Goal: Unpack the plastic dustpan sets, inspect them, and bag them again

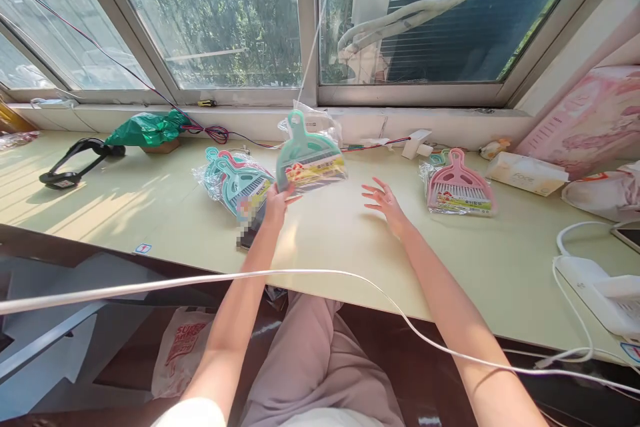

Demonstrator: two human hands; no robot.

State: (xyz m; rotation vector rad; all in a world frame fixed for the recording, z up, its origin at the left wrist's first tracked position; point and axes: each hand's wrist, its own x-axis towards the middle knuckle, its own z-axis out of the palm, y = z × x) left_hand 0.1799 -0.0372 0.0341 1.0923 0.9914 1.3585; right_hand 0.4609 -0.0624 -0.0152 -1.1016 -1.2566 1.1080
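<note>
My left hand (279, 203) grips the lower left corner of a green dustpan and brush set (306, 153) in a clear bag, held up above the table with its handle upward. My right hand (384, 203) hangs over the table to the right of it, fingers spread, holding nothing. Left of my left hand lies a pile of bagged dustpan sets (243, 180), green ones on top and a pink one partly hidden behind. On the right, a pink dustpan set (459, 187) lies on top of other bagged pieces, a green one showing behind.
A white cable (320, 272) crosses in front of my forearms. A black headband-like device (75, 163) and a green plastic bag (147, 130) are at the left. To the right are a tissue pack (525, 173) and a white power strip (597, 293). Windows (205, 20) stand behind the table (330, 247).
</note>
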